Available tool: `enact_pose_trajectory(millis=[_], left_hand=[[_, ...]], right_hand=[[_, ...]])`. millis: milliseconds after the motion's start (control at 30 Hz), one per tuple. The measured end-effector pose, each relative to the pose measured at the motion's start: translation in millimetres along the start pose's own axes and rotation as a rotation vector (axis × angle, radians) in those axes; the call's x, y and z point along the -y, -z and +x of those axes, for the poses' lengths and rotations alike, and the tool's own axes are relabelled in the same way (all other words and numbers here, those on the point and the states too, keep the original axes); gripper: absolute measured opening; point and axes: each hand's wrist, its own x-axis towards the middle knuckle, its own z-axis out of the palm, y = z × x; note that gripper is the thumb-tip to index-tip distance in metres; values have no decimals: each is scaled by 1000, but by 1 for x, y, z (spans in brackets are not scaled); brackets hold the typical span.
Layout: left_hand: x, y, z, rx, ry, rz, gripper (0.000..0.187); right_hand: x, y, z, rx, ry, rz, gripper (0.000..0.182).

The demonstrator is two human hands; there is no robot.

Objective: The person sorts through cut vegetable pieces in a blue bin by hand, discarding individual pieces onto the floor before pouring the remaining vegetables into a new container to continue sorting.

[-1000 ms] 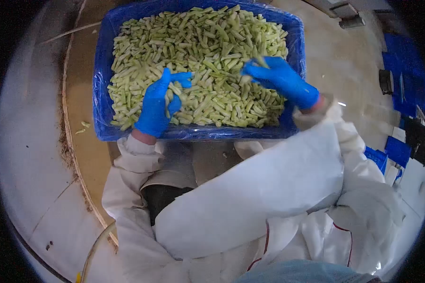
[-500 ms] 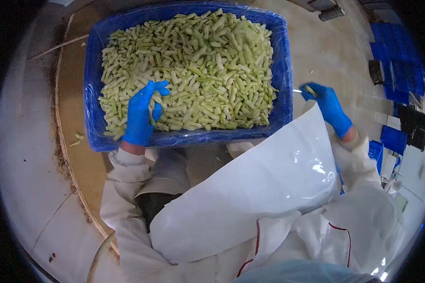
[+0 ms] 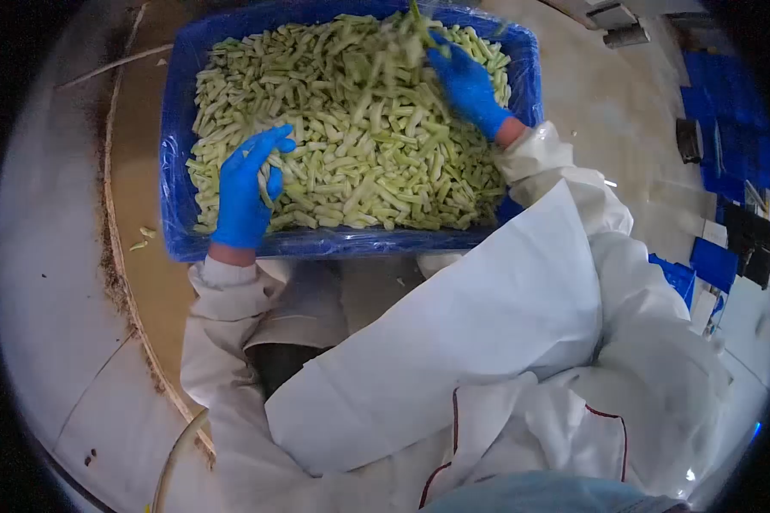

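Observation:
A blue crate [image 3: 178,103] lined with clear plastic is heaped with cut pale green bean pieces [image 3: 359,145]. My left hand [image 3: 246,190], in a blue glove, rests on the pile near the crate's front left, its fingers curled around a few pieces. My right hand [image 3: 466,84], also gloved in blue, reaches into the far right of the pile; the pieces around it are blurred with motion. White sleeves and a white apron [image 3: 453,342] cover my arms and lap.
The crate sits on a round tan surface [image 3: 137,214] with a few stray bean pieces [image 3: 141,239] at its left edge. Blue crates [image 3: 727,120] and dark objects lie on the floor at the right. A metal fitting [image 3: 616,26] is at the top right.
My right hand has come back from outside the crate's right side into the far right of the bean pile. My left hand has stayed at the front left.

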Motion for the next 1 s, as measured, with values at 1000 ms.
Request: enact_pose_trajectory(millis=[1000], left_hand=[[-3, -57, -38, 183, -588, 929, 30]], right_hand=[[91, 38, -80, 721, 276, -234, 33]])
